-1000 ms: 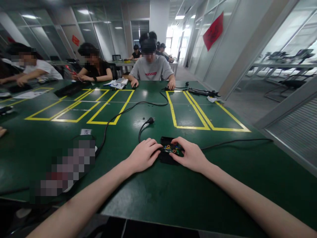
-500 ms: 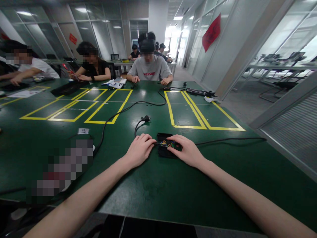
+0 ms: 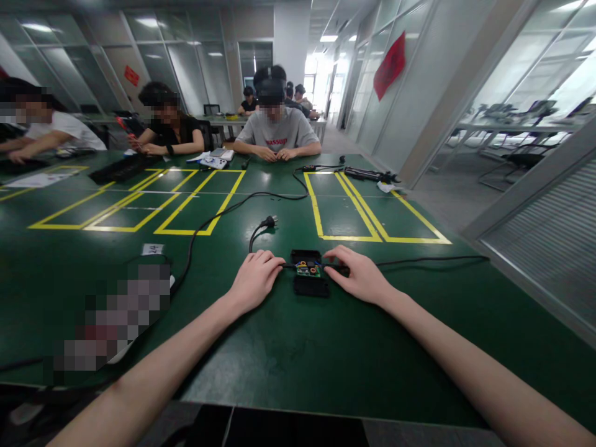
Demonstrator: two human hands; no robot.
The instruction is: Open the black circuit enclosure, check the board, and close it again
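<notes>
An opened black case [image 3: 311,287] lies on the green table, its two halves above and below a small circuit board [image 3: 308,269] with copper-coloured coils. My left hand [image 3: 256,277] is closed on the black cable at the board's left side. From under that hand the cable curves up to a plug [image 3: 269,221]. To the right of the board, my right hand [image 3: 356,275] has thumb and fingers apart around the other black cable [image 3: 419,259]; whether it touches the cable is unclear.
A pixelated object [image 3: 125,310] lies on the table [image 3: 261,366] at the left, beside a long black cable [image 3: 190,248]. Yellow tape outlines [image 3: 349,238] mark the far half. Several people sit beyond; one person [image 3: 278,133] faces me. A black tripod-like item [image 3: 370,174] lies far right.
My right hand has moved off the board to its right side, uncovering the board. The view has shifted slightly. The person opposite has brought both hands together.
</notes>
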